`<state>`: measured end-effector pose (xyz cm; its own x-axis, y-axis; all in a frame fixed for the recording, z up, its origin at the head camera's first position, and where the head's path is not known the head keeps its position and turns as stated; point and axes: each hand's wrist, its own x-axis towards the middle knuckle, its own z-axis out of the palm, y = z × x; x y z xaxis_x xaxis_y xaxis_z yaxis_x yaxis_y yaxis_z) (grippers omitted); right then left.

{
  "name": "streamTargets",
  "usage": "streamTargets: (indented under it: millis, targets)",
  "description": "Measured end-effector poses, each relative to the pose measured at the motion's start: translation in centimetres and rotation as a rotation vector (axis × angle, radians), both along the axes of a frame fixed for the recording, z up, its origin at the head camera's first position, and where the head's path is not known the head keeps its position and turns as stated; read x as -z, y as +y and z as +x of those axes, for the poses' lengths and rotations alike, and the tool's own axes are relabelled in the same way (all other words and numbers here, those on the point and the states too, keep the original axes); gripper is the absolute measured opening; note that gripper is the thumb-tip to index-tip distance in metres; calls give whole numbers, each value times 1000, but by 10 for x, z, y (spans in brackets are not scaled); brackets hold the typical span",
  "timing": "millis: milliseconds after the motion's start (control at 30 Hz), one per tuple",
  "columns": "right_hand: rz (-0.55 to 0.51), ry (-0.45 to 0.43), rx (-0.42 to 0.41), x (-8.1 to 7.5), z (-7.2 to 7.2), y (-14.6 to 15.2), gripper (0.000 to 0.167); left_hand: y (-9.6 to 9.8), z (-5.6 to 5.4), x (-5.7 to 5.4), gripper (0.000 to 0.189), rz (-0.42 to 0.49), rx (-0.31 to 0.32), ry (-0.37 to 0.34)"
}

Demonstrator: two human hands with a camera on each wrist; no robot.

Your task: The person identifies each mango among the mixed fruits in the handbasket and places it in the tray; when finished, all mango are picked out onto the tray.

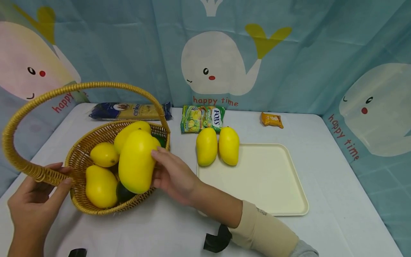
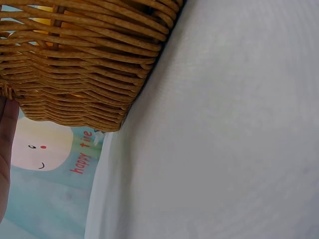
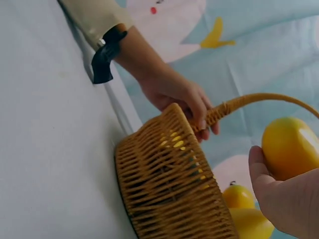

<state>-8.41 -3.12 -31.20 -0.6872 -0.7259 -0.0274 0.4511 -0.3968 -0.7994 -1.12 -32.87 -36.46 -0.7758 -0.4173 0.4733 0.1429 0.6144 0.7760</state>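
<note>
My left hand (image 1: 40, 201) grips the base of the handle on a wicker basket (image 1: 96, 211), at its left side. In my right hand (image 1: 174, 175) is a yellow mango (image 1: 136, 162), held over the basket's right part; the right wrist view shows this mango (image 3: 291, 149) above the rim. Inside the basket lie another mango (image 1: 101, 187), a lemon (image 1: 104, 154), a further yellow fruit (image 1: 130, 132) behind the held one, and a dark green fruit (image 1: 124, 193), partly hidden. Two mangoes, a left one (image 1: 207, 147) and a right one (image 1: 229, 146), rest at the cream tray's (image 1: 257, 185) back left corner.
Along the back of the white table (image 1: 334, 200) lie a pasta packet (image 1: 131, 111), a green Fox's candy bag (image 1: 202, 119) and a small orange packet (image 1: 272, 120). A printed curtain (image 1: 298, 82) hangs behind. My right forearm crosses the tray's front left corner.
</note>
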Motion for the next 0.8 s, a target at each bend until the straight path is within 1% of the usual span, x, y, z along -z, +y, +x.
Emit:
streamTargets:
  millis: [267, 500, 633, 800]
  targets:
    - [38, 2, 63, -3, -4, 16, 45, 1, 0, -1, 46, -8, 2, 1]
    - [61, 13, 118, -1, -12, 30, 46, 0, 1, 0, 46, -1, 0, 0]
    - [93, 6, 157, 0, -16, 38, 48, 0, 1, 0, 45, 1, 0, 4]
    - [118, 18, 207, 1, -21, 49, 48, 0, 1, -1, 45, -1, 3, 4]
